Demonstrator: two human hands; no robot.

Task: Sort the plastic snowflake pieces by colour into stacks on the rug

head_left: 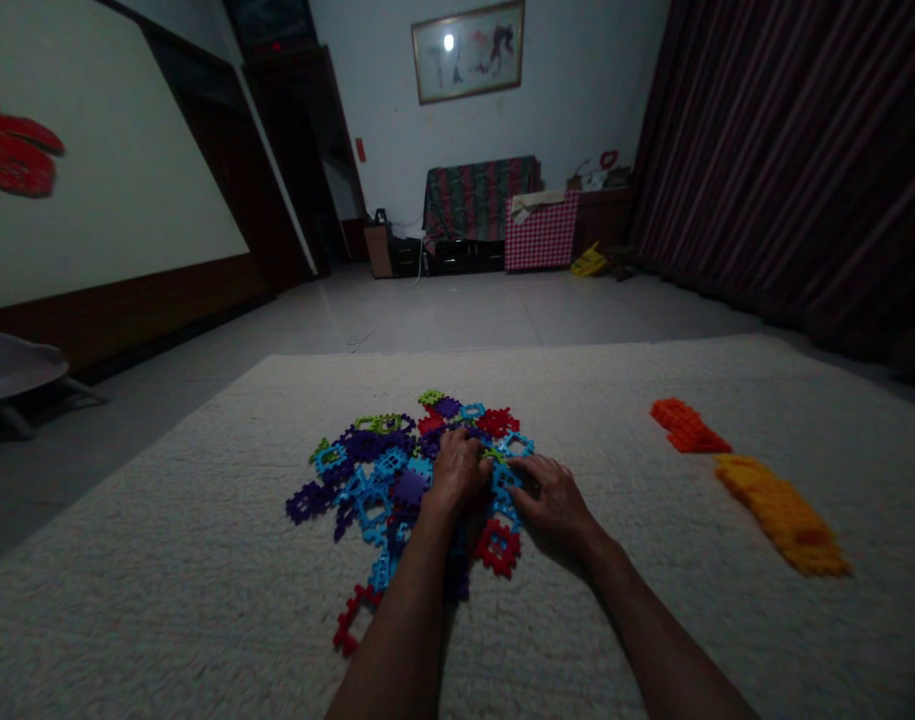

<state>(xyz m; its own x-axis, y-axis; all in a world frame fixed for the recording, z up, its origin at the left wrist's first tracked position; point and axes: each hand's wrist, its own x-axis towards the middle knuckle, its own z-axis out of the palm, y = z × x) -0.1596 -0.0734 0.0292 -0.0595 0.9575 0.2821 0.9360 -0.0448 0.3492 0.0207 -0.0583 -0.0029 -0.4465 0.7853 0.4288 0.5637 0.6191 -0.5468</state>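
Mixed colours call for light handling

Head view: a heap of interlocking plastic tiles lies on the pale mat before the person. The left hand curls over it, fingertips hidden; I cannot tell whether it grips. The right hand is at the heap's right edge, thumb and forefinger parted at a light-blue tile, any pinch unclear. Best to steady neighbouring pieces and ease single ones out flat, lest notched edges snag. Orange-red tiles lie apart, rightward.

A gold-framed rectangular picture hangs dimly lit on a pale wall, with a low black cabinet below it, dark pleated curtains to its right, and grey floor tiles beneath.
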